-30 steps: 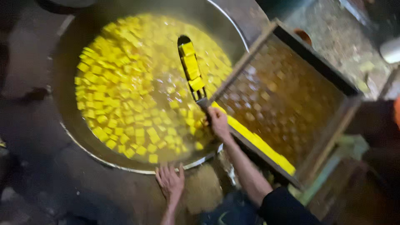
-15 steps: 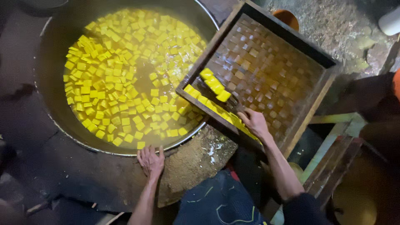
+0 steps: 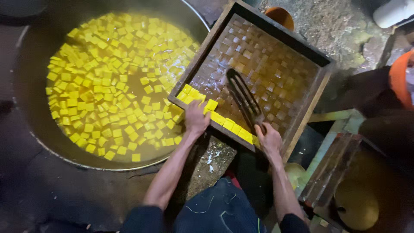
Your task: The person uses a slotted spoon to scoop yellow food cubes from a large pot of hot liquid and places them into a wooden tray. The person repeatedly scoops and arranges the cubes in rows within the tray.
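— What sits left of the work?

— A wide round metal pan (image 3: 26,125), full of yellow liquid (image 3: 133,84) with many small yellow cubes (image 3: 92,92) floating in it. Its rim curves over a dark, stained floor (image 3: 47,194).

— And up at the top right?

— An orange bowl (image 3: 281,16) peeks out just behind the far edge, on rough grey ground (image 3: 332,30). A white cylinder (image 3: 394,12) lies in the corner. At the right edge there's something orange and rounded (image 3: 399,80); I can't tell what.

— Lower right?

— A pale green wooden frame (image 3: 330,142), and a dull yellow round object (image 3: 357,203) beneath it in shadow.
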Motion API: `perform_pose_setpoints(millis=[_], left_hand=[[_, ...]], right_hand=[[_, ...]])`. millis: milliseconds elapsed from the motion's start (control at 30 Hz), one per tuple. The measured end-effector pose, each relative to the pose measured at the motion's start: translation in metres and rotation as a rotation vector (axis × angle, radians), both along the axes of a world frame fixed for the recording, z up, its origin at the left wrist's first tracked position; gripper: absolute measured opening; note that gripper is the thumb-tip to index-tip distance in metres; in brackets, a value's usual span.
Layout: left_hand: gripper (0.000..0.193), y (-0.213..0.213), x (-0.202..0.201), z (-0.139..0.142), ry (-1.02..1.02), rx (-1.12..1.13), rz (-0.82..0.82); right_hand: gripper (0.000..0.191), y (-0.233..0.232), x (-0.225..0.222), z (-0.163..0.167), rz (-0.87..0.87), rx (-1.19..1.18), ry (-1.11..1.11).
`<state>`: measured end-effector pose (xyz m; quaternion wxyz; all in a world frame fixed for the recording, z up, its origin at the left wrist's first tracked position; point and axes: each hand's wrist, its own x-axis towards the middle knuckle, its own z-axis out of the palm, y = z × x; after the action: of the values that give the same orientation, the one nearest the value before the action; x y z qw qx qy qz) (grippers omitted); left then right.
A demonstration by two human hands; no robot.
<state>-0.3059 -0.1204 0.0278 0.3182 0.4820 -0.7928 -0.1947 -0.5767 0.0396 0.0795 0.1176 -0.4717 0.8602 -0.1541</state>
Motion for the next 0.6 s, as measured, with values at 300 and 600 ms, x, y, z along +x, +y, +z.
perform_pose_setpoints(millis=[300,600], left_hand=[[0.069,-0.061,-0.030,-0.005,-0.443,0.352,-0.213],[0.038,0.044,0.220,-0.019,-0.157,0.387,0.489]], right_hand=[[0.038,0.051,-0.001,-0.008,-0.118,-0.207,-0.121],[0.031,-0.093,0.190,-0.040,0.432,-0.307,-0.808]])
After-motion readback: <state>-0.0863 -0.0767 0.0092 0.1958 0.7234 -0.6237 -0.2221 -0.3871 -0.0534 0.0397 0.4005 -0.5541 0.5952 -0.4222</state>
